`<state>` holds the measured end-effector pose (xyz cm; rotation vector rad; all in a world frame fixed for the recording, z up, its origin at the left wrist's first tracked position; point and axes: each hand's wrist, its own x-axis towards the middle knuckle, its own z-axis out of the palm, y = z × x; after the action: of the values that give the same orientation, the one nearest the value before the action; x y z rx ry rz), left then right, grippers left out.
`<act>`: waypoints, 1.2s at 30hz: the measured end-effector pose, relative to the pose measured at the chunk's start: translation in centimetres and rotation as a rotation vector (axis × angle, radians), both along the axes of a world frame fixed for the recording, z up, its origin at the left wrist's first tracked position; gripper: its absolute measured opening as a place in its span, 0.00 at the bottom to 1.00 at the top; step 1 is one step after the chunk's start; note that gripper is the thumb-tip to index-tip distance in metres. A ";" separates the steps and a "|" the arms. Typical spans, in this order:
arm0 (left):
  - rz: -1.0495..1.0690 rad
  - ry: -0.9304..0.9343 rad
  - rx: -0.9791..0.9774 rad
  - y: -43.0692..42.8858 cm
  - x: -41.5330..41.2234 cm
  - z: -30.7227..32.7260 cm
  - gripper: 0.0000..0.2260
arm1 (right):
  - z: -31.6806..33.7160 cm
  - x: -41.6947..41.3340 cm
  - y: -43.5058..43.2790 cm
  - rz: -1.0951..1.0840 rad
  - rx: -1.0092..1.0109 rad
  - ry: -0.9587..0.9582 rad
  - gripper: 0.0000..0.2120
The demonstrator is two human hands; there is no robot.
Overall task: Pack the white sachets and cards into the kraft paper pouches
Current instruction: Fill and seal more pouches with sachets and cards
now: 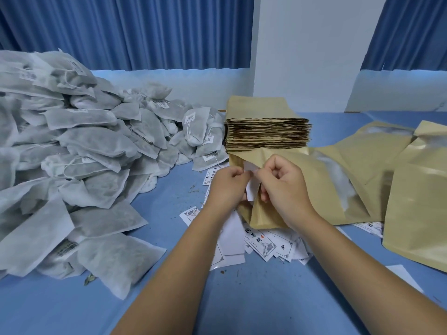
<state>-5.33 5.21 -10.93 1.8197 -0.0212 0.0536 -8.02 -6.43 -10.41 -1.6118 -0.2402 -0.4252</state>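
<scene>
**A:** where's the card at?

**B:** just in front of the pouch stack. left hand grip pinched on it, right hand clamped on the kraft pouch mouth. looks light and bendy, so hold an edge.

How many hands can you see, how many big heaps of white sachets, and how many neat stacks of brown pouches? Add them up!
Hands: 2, the left hand and the right hand
Heap of white sachets: 1
Neat stack of brown pouches: 1
Total: 4
</scene>
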 end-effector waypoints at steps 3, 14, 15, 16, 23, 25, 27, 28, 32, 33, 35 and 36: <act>0.071 -0.109 0.126 -0.1 -0.1 0.2 0.09 | -0.1 -0.7 1.0 0.056 -0.009 0.005 0.13; -0.134 -0.159 0.442 0.7 -0.7 0.1 0.16 | 0.1 -1.4 1.5 0.154 -0.061 0.024 0.14; -0.150 -0.163 0.488 0.8 -0.6 0.3 0.15 | 0.1 -1.3 1.4 0.152 -0.057 0.023 0.14; -0.161 -0.164 0.513 0.9 -0.5 0.5 0.14 | 0.1 -1.2 1.3 0.146 -0.048 0.023 0.14; -0.136 -0.188 0.606 0.4 -0.5 -0.2 0.18 | -0.1 -1.0 1.2 0.122 -0.002 0.014 0.15; -0.157 -0.218 0.603 0.3 -0.5 -0.5 0.19 | -0.1 -0.9 1.2 0.120 -0.003 0.008 0.16; -0.110 -0.285 0.621 0.4 -0.3 -0.3 0.18 | 0.1 -0.8 1.0 0.117 -0.002 0.004 0.15; -0.058 -0.332 0.598 0.6 -0.1 -0.2 0.16 | 0.2 -0.8 0.9 0.110 0.003 0.002 0.15; 0.187 -0.462 0.290 1.9 0.2 -0.1 0.05 | 0.5 -0.4 0.1 0.039 0.049 -0.004 0.15; 0.253 -0.455 0.226 2.2 0.3 -0.1 0.04 | 0.6 -0.3 -0.2 0.019 0.069 -0.002 0.15; 0.344 -0.366 0.143 2.8 0.7 -0.2 0.07 | 0.8 -0.1 -0.6 -0.009 0.099 0.001 0.14; 0.329 -0.256 0.102 3.0 0.8 -0.3 0.13 | 0.9 -0.1 -0.7 -0.016 0.105 -0.001 0.13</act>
<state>-4.49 8.26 -11.21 1.8923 0.0964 0.5254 -8.10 -7.13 -9.52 -1.5115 -0.2024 -0.4437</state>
